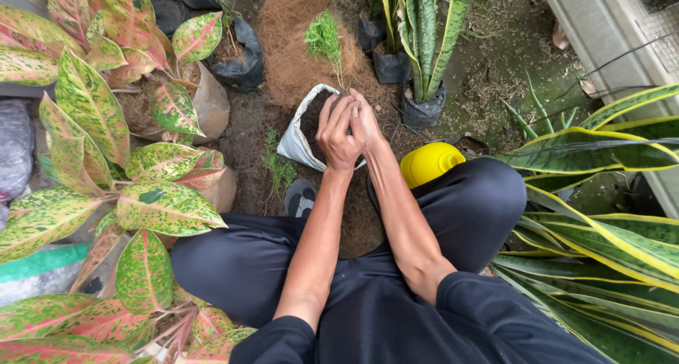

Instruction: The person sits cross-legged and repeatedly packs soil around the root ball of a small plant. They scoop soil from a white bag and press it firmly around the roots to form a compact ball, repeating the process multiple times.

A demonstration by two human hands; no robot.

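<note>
A: Start at the left; what stands there?

B: Speckled pink-and-green leafy plants (pixel 92 124) fill that side, growing out of brownish pots; a small black grow bag (pixel 240 63) sits behind them on the soil.

A: And in the middle?

B: A white bag (pixel 297 141) holding dark soil leans against a mound of brown coconut fibre (pixel 293 46); a feathery green seedling (pixel 324 37) rises above it. The left hand (pixel 338 132) hovers over the bag's mouth, fingers curled and pressed against the right hand (pixel 366 124); the two are together, touching. Whether they pinch anything between them I cannot tell.

A: What lies nearer the person?

B: A grey shoe (pixel 300 198) pokes out below the bag; dark trousers cover the crouched knees.

A: To the right?

B: A yellow round container (pixel 430 162) rests just beside the right knee; a snake plant (pixel 424 32) stands in a black bag behind it; long yellow-edged leaves (pixel 601 237) crowd the far right.
</note>
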